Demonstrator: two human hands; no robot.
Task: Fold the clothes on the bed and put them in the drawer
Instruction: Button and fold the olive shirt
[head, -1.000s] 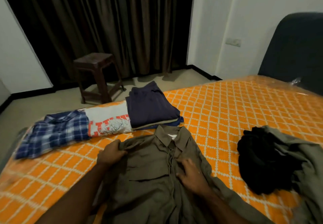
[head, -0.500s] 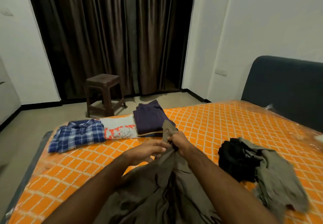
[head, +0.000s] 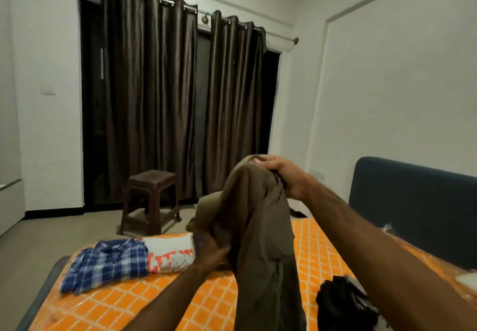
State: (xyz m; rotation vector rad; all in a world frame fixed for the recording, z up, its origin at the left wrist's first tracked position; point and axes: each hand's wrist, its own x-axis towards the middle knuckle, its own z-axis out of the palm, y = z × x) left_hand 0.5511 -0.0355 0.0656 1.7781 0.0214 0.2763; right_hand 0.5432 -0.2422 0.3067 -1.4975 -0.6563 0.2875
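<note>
Lifted off the bed point(head: 322, 248) since a moment ago, the olive shirt point(head: 260, 227) now hangs lengthwise, probably to shake it straight. Left hand point(head: 214, 252) grips its lower fabric; right hand point(head: 281, 173) clenches the top. Folded plaid shirt point(head: 103, 263) lies beyond; no drawer shows.

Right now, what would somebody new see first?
The olive-brown shirt held up in the middle, right hand gripping its top and left hand lower down. Below lies the bright orange patterned bed, with a folded blue checked shirt at its far left.
</note>
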